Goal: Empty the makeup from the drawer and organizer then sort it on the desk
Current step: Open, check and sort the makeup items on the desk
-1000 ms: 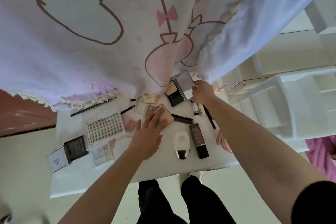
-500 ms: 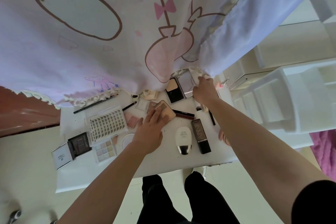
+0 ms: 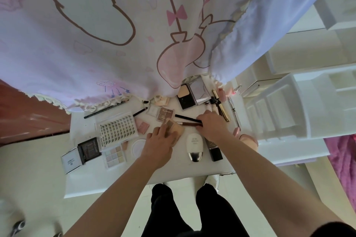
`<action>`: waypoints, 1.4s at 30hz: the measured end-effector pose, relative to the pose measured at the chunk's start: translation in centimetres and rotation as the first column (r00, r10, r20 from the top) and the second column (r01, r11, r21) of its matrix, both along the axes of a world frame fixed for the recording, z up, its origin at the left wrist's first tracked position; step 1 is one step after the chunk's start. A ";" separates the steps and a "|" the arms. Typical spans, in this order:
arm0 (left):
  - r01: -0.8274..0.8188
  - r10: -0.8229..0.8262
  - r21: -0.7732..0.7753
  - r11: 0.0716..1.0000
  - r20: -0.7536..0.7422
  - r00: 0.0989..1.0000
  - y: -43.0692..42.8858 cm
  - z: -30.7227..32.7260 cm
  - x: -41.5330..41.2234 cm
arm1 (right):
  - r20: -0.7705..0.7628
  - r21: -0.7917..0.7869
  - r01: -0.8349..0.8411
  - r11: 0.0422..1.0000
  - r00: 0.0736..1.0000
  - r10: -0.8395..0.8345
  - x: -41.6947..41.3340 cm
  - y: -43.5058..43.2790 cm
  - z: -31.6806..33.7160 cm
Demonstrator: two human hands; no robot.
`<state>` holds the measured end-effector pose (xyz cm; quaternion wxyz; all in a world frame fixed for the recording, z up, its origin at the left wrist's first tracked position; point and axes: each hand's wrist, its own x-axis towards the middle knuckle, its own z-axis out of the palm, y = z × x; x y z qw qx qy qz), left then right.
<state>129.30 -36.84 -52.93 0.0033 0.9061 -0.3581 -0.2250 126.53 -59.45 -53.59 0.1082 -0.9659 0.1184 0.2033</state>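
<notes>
Left hand [image 3: 158, 144] is down flat, fingers spread, pressing on the tan compact [image 3: 176, 131]. Right hand [image 3: 212, 127] is just beside it, fingers bent over the ends of the black pencil [image 3: 187, 118] and the brown pencil [image 3: 189, 124]. My knuckles hide the fingertips, so I cannot tell whether I'm pinching either one.

Between my wrists lies the white tube [image 3: 195, 146]. Left of my left hand it's crowded with the lash tray [image 3: 117, 131] and the pastel palette [image 3: 114, 157], and the open black palette [image 3: 89, 149] sits right at the tabletop's left edge. Beyond my right hand, the mirror compact [image 3: 192, 95] and gold mascara [image 3: 221, 106] lie up by the hanging curtain [image 3: 115, 34]. The white organizer [image 3: 289, 106] stands near my right forearm. The one open stretch is bare tabletop [image 3: 125, 179] under my left forearm, down to the front edge.
</notes>
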 end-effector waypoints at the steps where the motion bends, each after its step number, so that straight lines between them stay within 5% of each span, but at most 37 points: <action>1: -0.008 0.008 0.006 1.000 -0.008 1.000 0.2 0.0 -0.4 | 0.014 -0.006 0.002 1.000 1.000 -0.002 0.1 0.1 -0.1; 7: -0.007 0.007 0.005 1.000 0.017 1.000 0.9 -0.4 -2.6 | 0.019 -0.085 0.089 0.992 0.996 -0.088 0.2 -0.2 0.1; 14: -0.005 0.002 0.097 0.995 0.030 1.000 -0.1 -0.1 -2.9 | -0.009 0.095 0.195 0.976 0.981 -0.195 0.2 -0.9 -0.4; 22: -0.061 0.056 0.087 0.994 0.060 0.997 0.2 -0.5 -3.0 | 0.003 0.097 0.102 0.990 0.995 -0.102 0.4 0.3 -0.3; 28: -0.268 0.264 -0.022 0.963 -0.111 0.958 0.4 0.5 -0.8 | 0.010 0.232 0.133 0.964 0.990 -0.139 -0.5 0.4 0.9; 30: -0.468 0.427 -0.159 0.870 -0.235 0.873 0.0 1.3 -0.1 | 0.016 0.291 0.169 0.942 0.983 -0.181 -0.5 0.6 1.2; 32: -0.707 0.589 -0.269 0.655 -0.404 0.699 -0.4 2.1 0.5 | 0.000 0.361 0.224 0.905 0.971 -0.240 -0.3 0.9 1.3; 35: -0.922 0.677 -0.253 0.294 -0.626 0.388 -0.9 3.1 1.6 | -0.069 0.446 0.284 0.849 0.957 -0.283 0.0 1.3 1.9; 37: -0.971 0.649 -0.190 0.147 -0.722 0.240 -1.2 3.7 2.4 | -0.116 0.558 0.338 0.758 0.936 -0.332 -0.2 1.4 2.5; 39: -0.992 0.592 -0.112 0.058 -0.797 0.124 -1.4 4.1 3.1 | -0.164 0.676 0.392 0.624 0.906 -0.391 -0.6 1.7 3.4; 42: -0.997 0.504 -0.041 0.061 -0.861 0.066 -1.9 4.6 3.6 | -0.229 0.777 0.423 0.465 0.879 -0.418 -1.4 2.1 4.6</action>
